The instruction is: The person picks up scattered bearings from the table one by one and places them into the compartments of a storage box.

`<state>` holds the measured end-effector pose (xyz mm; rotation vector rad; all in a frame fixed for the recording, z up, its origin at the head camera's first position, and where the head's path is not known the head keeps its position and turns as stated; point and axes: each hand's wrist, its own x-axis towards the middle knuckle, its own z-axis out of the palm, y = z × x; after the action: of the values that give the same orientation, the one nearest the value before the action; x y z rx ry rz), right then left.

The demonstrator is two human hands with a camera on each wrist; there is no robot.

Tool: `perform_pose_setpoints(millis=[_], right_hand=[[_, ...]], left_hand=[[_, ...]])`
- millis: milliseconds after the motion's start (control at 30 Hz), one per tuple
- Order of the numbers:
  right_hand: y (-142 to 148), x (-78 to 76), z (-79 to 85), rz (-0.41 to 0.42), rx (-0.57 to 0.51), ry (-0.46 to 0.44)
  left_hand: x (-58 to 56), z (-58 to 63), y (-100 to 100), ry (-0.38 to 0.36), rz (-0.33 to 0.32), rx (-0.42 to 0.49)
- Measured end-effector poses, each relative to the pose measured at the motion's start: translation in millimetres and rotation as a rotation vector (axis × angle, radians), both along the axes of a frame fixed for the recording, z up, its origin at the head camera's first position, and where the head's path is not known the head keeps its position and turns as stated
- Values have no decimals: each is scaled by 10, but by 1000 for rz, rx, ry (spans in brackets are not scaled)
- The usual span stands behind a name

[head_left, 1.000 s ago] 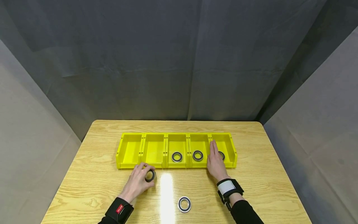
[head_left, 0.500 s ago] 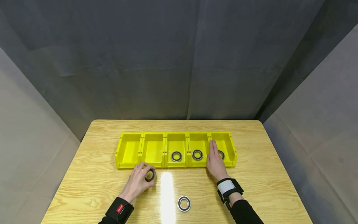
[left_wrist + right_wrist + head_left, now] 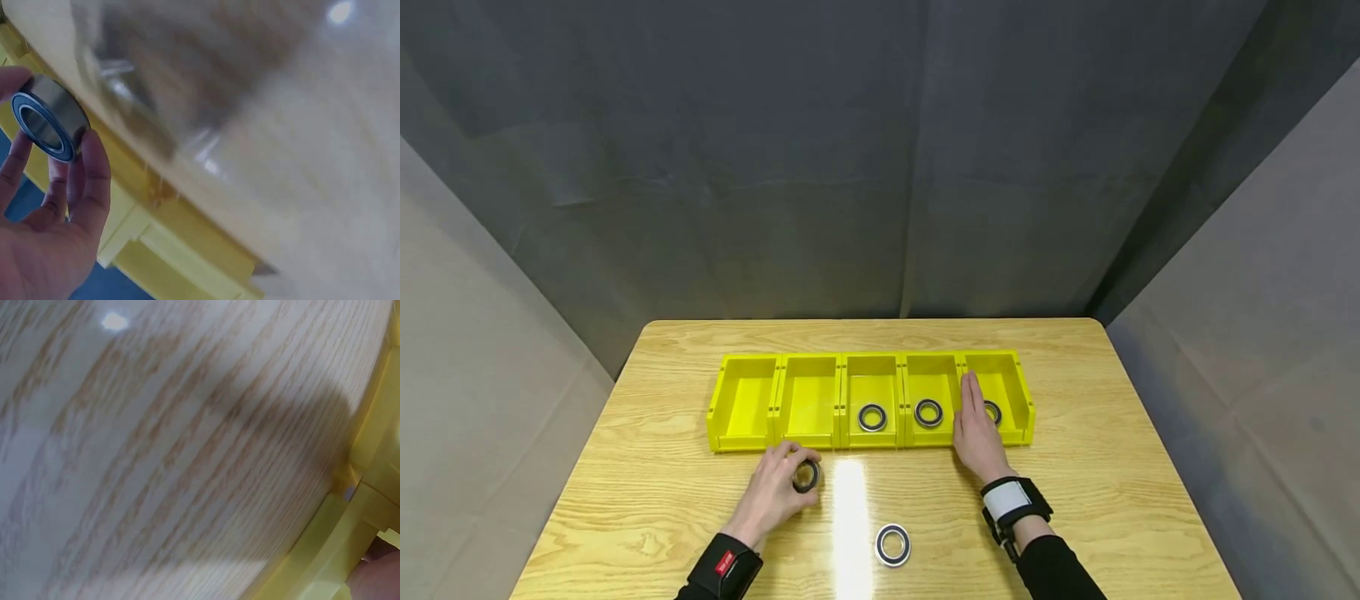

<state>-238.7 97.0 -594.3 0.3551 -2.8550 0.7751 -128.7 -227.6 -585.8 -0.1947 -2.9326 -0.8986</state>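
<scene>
Left hand (image 3: 775, 492): pinches a bearing (image 3: 62, 107)
Right hand (image 3: 980, 440): fingers straight, together, at the yellow bins (image 3: 872, 387)
Table (image 3: 617, 517): second bearing (image 3: 880, 547)

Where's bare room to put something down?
Bare light wooden table flanks the yellow plastic bin row left and right; its two leftmost bins look bare too. Crowded: the two rightmost bins, by the right hand, and near the left hand holding a black and silver metal ring.

Ring (image 3: 817, 475), seven o'clock: smooth, shiny metal. Bins (image 3: 871, 382), six o'clock: glossy plastic. Table (image 3: 1120, 492): glossy wood. Curtain (image 3: 880, 167), twelve o'clock: matt cloth.
</scene>
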Motion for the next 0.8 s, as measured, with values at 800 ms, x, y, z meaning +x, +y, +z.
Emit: perform_pose_setpoints(millis=[800], right_hand=[[3,-20,11,17,-9,-11]], left_hand=[[-6,-201,575,60,-220,-190]])
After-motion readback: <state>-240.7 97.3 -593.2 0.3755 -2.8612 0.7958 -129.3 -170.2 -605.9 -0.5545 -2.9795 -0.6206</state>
